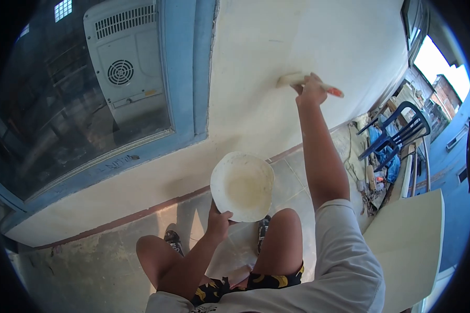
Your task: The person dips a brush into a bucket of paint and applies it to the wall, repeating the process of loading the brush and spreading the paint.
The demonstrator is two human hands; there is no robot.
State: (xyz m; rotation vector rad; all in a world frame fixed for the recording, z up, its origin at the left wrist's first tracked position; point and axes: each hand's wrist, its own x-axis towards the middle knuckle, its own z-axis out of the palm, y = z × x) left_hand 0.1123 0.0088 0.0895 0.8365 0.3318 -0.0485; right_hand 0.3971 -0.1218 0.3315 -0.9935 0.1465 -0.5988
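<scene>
My right hand (312, 91) is stretched out to the pale wall (256, 57), fingers wrapped round a paintbrush (291, 80). The brush's orange-tipped handle points right, and its pale bristle end is right at the wall surface. Low in front of me, my left hand (219, 223) grips a round white bowl (242, 186) by its near edge, thumb over the rim. Pale, cream-coloured paint shows in the bottom of the bowl, and the rim is smeared.
A blue-framed window (185, 78) stands left of the wall, a white appliance (122, 68) behind its glass. On the right, a blue plastic chair (397, 130) stands among clutter. A pale board (410, 250) lies near my right side. Tiled floor (104, 261) runs below.
</scene>
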